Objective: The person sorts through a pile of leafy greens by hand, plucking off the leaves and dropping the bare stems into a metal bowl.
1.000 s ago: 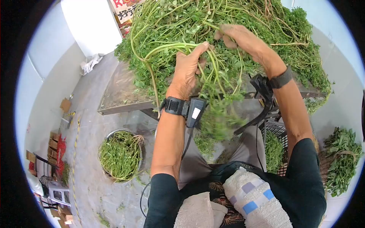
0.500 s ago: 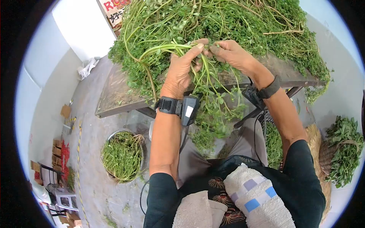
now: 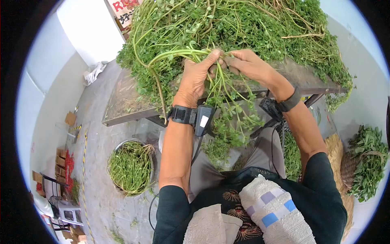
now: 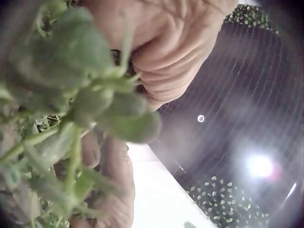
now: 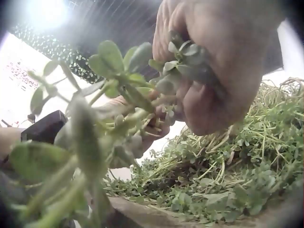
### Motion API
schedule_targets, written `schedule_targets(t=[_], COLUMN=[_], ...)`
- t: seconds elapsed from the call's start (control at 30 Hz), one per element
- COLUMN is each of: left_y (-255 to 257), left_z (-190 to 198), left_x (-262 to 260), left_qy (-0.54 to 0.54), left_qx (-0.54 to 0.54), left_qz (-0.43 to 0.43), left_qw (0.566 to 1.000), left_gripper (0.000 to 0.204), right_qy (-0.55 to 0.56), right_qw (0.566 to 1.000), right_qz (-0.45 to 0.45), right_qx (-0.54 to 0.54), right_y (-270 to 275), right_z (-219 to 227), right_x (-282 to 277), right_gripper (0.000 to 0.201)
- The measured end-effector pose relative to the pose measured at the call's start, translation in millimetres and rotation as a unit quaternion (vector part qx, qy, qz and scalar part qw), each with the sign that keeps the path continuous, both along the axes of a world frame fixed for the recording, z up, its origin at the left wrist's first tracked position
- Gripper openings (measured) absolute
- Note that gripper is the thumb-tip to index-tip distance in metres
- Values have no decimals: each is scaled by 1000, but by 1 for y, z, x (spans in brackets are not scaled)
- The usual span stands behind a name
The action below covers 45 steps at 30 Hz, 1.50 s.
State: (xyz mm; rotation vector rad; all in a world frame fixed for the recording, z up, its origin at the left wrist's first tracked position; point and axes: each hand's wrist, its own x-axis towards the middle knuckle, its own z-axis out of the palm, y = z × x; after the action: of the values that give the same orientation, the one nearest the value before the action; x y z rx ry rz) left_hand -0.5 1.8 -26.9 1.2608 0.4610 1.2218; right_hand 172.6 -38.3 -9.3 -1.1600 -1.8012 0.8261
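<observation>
In the head view my left hand (image 3: 197, 75) grips a bunch of purslane stems (image 3: 178, 51), its thumb laid across them. Thick stems arch out to the left, and the leafy ends (image 3: 233, 118) hang below over the table edge. My right hand (image 3: 254, 67) pinches stems of the same bunch right beside the left fingertips. Small paddle-shaped leaves (image 5: 111, 57) stand before the right hand's curled fingers in the right wrist view. Blurred leaves (image 4: 128, 118) partly hide the left hand in the left wrist view. Behind both hands lies a large heap of purslane (image 3: 243, 28).
The heap covers most of a wooden table (image 3: 126, 99). On the floor at left stands a round tub (image 3: 152, 162) full of cut stems. A basket (image 3: 348, 171) with broad-leaved greens (image 3: 367, 162) is at far right. More greens (image 3: 291, 158) lie beside the right knee.
My right hand has come down and left from over the heap to the left hand's fingertips. The left hand keeps its grip, and the swinging leafy ends now hang nearly still.
</observation>
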Motion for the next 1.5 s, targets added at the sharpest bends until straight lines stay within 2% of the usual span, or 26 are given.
schedule_targets(t=[0.2,0.3,0.37,0.4,0.47,0.5,0.53,0.57,0.63,0.7,0.73,0.83,0.87,0.9,1.0,1.07,1.1,1.17,1.2,1.27,1.3,1.33,1.4,1.43,1.47,1.5], left_y=[3,4,3,2,-3,-5,-6,-5,-6,-1,-1,0,2,1,-1,-2,-3,-3,-4,-6,-7,-8,-8,-5,-1,7], left_z=[-2,-3,-2,-2,-7,-8,-8,-7,-2,-6,-5,-3,-6,-5,-5,-6,-6,-7,-9,-8,-9,-10,-9,-12,-14,-13], left_x=[1,-1,-1,-1,8,13,15,14,10,3,6,7,7,8,10,11,11,11,11,13,17,21,21,20,17,13], left_qy=[-13,3,20,38,16,-9,-50,-49,-38,22,-9,-51,-58,-64,-53,-50,-46,-44,-31,-12,-12,-13,-8,-5,6,12], left_qx=[-9,13,21,28,29,33,61,62,45,40,19,-23,-13,-4,-28,-36,-23,-10,10,48,49,46,38,33,40,52], left_qz=[28,65,67,70,65,63,43,44,81,57,60,65,64,61,62,64,56,49,57,52,52,58,66,64,100,139], left_qw=[999,998,997,996,997,997,996,996,995,997,998,996,996,996,996,996,997,998,998,997,997,997,997,997,994,989], left_gripper=[23,22,21,21,20,19,19,19,18,24,22,21,21,22,22,22,22,23,23,23,23,23,24,24,25,26], right_qy=[-61,-104,-203,-202,-188,-187,93,363,381,216,147,71,-7,-6,-14,-166,-166,-303,-304,-233,-233,-114,139,141,320,484], right_qw=[998,994,946,946,915,915,962,905,905,962,984,997,1000,1000,999,981,981,902,902,908,908,953,980,980,941,871], right_qz=[24,-2,-55,-56,-215,-218,-228,-209,-168,-155,-75,-29,9,10,11,-19,-20,-130,-131,-244,-244,-230,-139,-142,-96,-42], right_qx=[20,20,247,246,286,284,115,-68,-91,-64,-66,27,-2,-1,43,96,95,277,278,249,250,160,-2,-6,-43,-73], right_y=[3,-1,8,14,28,29,30,29,17,-11,-16,-21,-23,-22,-21,-18,-19,-18,-11,8,9,11,11,-2,-20,-30], right_z=[-7,-6,-19,-24,-32,-28,-23,-21,-16,-11,-11,-23,-17,-18,-23,-22,-24,-34,-42,-54,-52,-48,-45,-38,-28,-14], right_x=[-1,-1,0,-1,-1,6,16,25,29,17,18,-5,-1,-2,0,3,2,-1,0,4,7,11,16,11,8,6], right_gripper=[28,26,24,24,21,21,19,18,19,27,34,29,26,26,25,24,24,23,23,25,25,22,15,15,22,30])
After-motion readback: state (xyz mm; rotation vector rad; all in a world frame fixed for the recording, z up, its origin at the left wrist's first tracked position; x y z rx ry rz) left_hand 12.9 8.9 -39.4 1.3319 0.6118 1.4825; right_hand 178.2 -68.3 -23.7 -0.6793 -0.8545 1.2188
